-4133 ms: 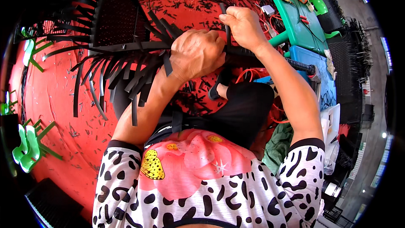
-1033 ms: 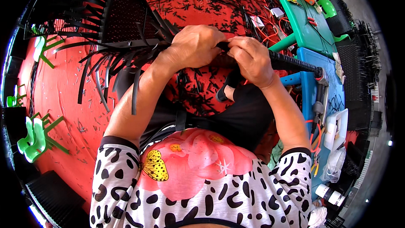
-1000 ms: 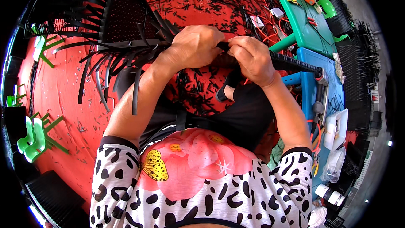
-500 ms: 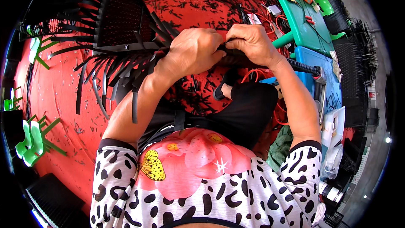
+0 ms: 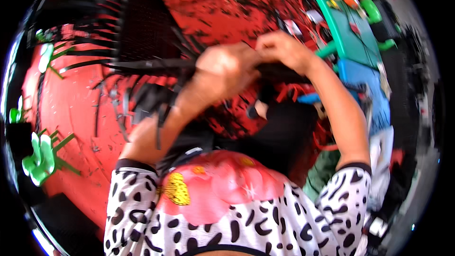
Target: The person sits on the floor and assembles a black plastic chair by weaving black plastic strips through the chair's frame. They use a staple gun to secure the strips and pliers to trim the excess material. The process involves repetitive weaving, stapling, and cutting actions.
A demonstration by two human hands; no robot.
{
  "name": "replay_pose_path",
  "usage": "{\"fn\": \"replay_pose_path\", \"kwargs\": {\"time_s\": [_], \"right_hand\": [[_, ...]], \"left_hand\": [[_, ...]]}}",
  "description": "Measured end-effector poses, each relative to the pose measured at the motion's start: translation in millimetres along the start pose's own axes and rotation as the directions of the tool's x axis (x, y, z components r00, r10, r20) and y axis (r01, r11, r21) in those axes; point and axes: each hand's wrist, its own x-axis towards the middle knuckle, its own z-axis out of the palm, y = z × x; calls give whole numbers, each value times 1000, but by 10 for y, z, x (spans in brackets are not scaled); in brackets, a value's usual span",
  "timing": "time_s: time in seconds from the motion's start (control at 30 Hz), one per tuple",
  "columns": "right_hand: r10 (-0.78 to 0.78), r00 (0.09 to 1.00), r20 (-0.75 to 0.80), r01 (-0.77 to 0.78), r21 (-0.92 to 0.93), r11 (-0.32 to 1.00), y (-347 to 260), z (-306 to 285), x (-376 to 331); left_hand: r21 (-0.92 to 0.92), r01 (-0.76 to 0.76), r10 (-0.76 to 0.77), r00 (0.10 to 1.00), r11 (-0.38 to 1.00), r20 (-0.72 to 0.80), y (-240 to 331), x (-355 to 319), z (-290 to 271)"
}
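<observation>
A black woven panel (image 5: 147, 23) with long loose strips along its edges lies ahead of me, toward the left. My left hand (image 5: 225, 68) is curled closed at its near edge, smeared by motion, on a black strip that mostly hides behind the fingers. Right beside it, my right hand (image 5: 282, 52) pinches black strip material, thumb and fingers bent together. Cut black strip ends (image 5: 154, 99) dangle in a bunch by my left forearm. The exact spot between the fingertips is too blurred to make out.
Black scraps litter the red floor (image 5: 218, 0). To the right stand a green table (image 5: 348, 33) with small items on it and a blue surface (image 5: 365, 83), with red cords near them. Small green chairs (image 5: 42, 159) stand at left. Dark green cloth (image 5: 320, 173) lies by my right elbow.
The whole view has shifted and blurred, with the surroundings lying slightly further right and lower. Both hands stay close together at the panel's edge; the left one has moved and smears more.
</observation>
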Motion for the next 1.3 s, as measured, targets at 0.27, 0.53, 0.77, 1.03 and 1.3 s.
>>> {"fn": "replay_pose_path", "kwargs": {"time_s": [0.27, 0.53, 0.77, 1.03, 1.3], "right_hand": [[297, 953, 56, -295, 385, 874, -9, 110, -39], [147, 929, -341, -185, -81, 979, -141, 258, -190], [-286, 812, -509, -291, -777, 558, -221, 267, -1169], [-297, 755, -584, -449, -791, 416, 411, 59, -1551], [-428, 720, -546, -415, -833, 366, 768, -650, -1069]], "left_hand": [[9, -133, 133, 991, 991, -24, 15, -67, -38], [20, -69, 67, 994, 997, 88, 38, -37, -29], [88, -25, 10, 986, 996, 164, -21, 4, -28], [-16, 63, -57, 972, 998, 227, -24, 118, -131], [29, 141, -144, 984, 990, 105, -148, 433, 94]]}}
